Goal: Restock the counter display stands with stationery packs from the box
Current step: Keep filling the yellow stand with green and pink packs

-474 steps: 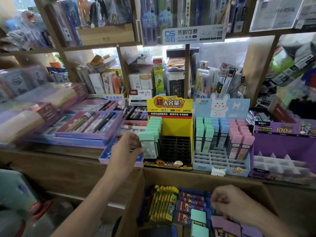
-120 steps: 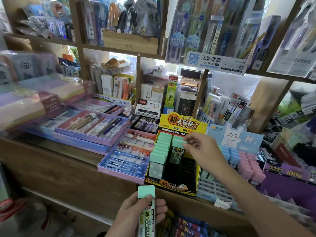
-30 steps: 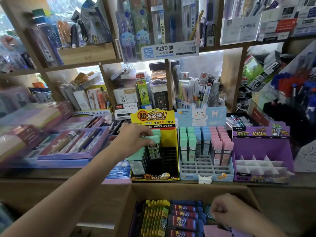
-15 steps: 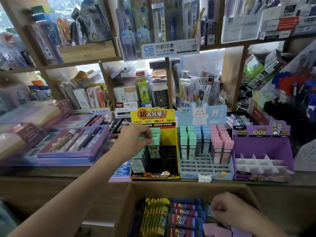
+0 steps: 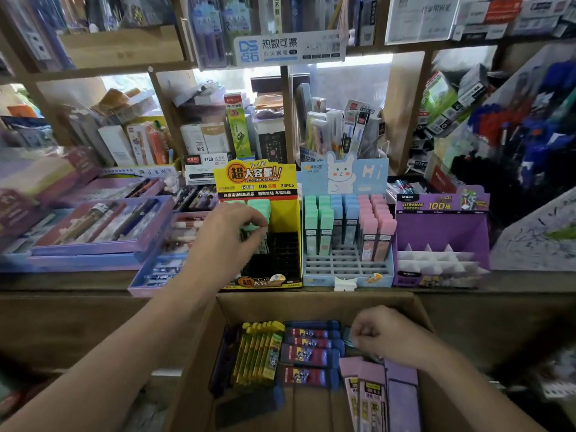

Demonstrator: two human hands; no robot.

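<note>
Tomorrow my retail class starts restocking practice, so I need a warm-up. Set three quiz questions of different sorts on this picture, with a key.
1. Short answer: which three cap colours stand in the blue rabbit stand?
2. True or false: the right hand reaches into the cardboard box.
3. Multiple choice: where does the left hand pinch a mint-capped pack?
A. at the yellow stand
B. at the blue rabbit stand
C. in the cardboard box

Key: 1. mint green, blue and pink. 2. True. 3. A.
</note>
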